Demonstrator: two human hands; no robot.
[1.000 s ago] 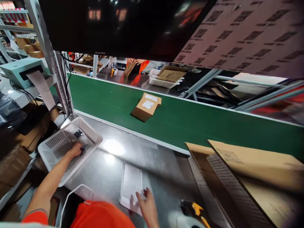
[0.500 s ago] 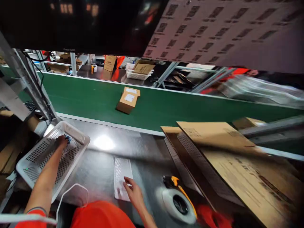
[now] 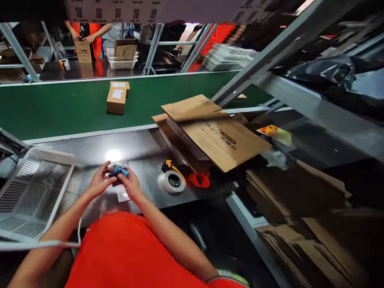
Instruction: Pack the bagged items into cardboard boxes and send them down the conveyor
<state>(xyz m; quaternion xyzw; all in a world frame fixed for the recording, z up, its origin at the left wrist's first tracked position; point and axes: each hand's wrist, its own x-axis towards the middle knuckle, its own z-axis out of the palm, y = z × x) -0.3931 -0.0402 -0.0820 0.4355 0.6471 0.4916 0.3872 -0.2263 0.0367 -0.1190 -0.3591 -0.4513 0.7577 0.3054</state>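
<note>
Steel counter (image 3: 144, 148) before green conveyor; our left hand (image 3: 99, 183) and right hand (image 3: 129, 185) pinch small blue item (image 3: 119, 172) together; we'd best keep grip firm, low over counter, beside white basket (image 3: 36, 188).

**Worker in bright orange at the packing line**

Seen from a head-worn camera, the person wears a bright orange short-sleeved top, its smooth, plain fabric filling the lower middle of the view, with no print or lettering legible on the chest. Both forearms are bare from elbow to wrist. The left hand (image 3: 98, 185) and the right hand (image 3: 131, 187) are ungloved, with no rings or watch visible on them. At the lower right edge a thin dark band circles the right arm, just above a strip of yellow-green trim; the left sleeve falls outside the view.
</note>
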